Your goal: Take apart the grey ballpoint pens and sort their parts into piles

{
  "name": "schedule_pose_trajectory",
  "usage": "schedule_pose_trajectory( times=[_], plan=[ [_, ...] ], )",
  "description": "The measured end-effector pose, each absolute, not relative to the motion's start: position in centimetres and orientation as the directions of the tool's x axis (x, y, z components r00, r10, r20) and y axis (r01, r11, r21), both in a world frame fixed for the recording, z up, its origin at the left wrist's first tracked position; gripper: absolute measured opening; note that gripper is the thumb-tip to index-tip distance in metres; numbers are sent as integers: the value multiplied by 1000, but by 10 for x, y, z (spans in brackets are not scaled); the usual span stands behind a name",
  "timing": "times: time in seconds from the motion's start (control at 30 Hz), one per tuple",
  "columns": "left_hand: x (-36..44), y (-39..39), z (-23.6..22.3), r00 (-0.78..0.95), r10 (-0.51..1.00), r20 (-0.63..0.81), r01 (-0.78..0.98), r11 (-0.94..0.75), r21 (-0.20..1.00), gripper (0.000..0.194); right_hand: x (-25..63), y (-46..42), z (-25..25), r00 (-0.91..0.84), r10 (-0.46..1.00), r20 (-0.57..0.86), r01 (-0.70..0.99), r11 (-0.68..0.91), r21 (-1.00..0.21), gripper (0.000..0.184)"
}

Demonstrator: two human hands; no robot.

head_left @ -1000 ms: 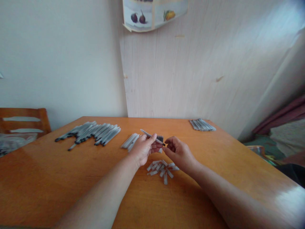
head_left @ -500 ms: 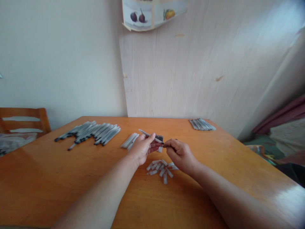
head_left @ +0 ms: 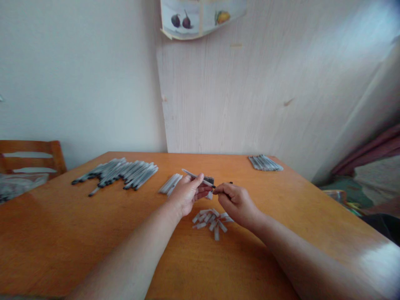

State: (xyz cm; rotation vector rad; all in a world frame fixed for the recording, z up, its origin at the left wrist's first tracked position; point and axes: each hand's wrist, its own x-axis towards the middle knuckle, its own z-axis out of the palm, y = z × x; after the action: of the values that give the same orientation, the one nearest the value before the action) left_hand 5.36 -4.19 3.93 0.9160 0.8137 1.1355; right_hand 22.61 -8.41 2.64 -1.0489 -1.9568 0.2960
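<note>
In the head view, my left hand (head_left: 186, 195) grips a slim, pale pen barrel (head_left: 190, 173) between thumb and fingers, tilted down to the right. The closed fingers of my right hand (head_left: 236, 202) pinch at the barrel's dark lower end, where the two hands meet. Just behind my left fingers lies a row of small dark-topped parts (head_left: 210, 180), partly covered. Clear cap-like pieces (head_left: 215, 221) are scattered in a pile on the table below the hands. Several whitish tubes (head_left: 170, 184) lie side by side just left of my left hand.
On the wooden table (head_left: 175, 266), a large heap of dark-tipped pens (head_left: 121, 173) spreads at the left. A neat bundle of pens (head_left: 265, 163) rests at the far right corner. A wooden chair (head_left: 31, 156) stands at left, and a wall (head_left: 203, 104) borders the back.
Almost nothing differs. Both hands stay together at the pen's dark end, with only a tiny shift of the right fingers.
</note>
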Motion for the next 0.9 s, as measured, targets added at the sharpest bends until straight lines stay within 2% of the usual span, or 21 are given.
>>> schedule_pose_trajectory(
  times=[0.1,0.2,0.33,0.43,0.53,0.6,0.67,0.7,0.8,0.9],
  plan=[
    [54,-42,39,237,968,-81,-391,171,905,18,226,-84,26,-256,752,607,565,626,-538,25],
    [54,-43,41,243,967,-81,-399,175,900,16,227,-85,26,-329,745,581,579,645,-499,32],
    [54,-44,44,230,969,-86,-397,174,901,14,230,-83,24,-366,750,551,597,643,-479,28],
    [53,-43,44,223,971,-87,-403,173,899,14,229,-80,21,-301,775,556,576,612,-541,25],
    [52,-41,43,223,971,-85,-415,173,893,13,225,-79,23,-197,837,511,527,529,-664,20],
    [52,-40,42,219,972,-82,-424,170,890,14,223,-80,25,-140,908,394,400,416,-817,16],
    [52,-40,42,213,974,-75,-432,163,887,15,222,-81,28,-138,967,215,157,236,-959,13],
    [52,-40,42,210,975,-71,-434,158,887,16,223,-81,29,-161,978,130,20,135,-991,12],
    [52,-41,43,213,975,-70,-432,158,888,16,226,-81,31,-261,965,-3,-275,-77,-958,12],
    [51,-42,44,220,972,-81,-428,171,888,13,229,-80,32,-328,942,-65,-405,-202,-892,15]
  ],
)
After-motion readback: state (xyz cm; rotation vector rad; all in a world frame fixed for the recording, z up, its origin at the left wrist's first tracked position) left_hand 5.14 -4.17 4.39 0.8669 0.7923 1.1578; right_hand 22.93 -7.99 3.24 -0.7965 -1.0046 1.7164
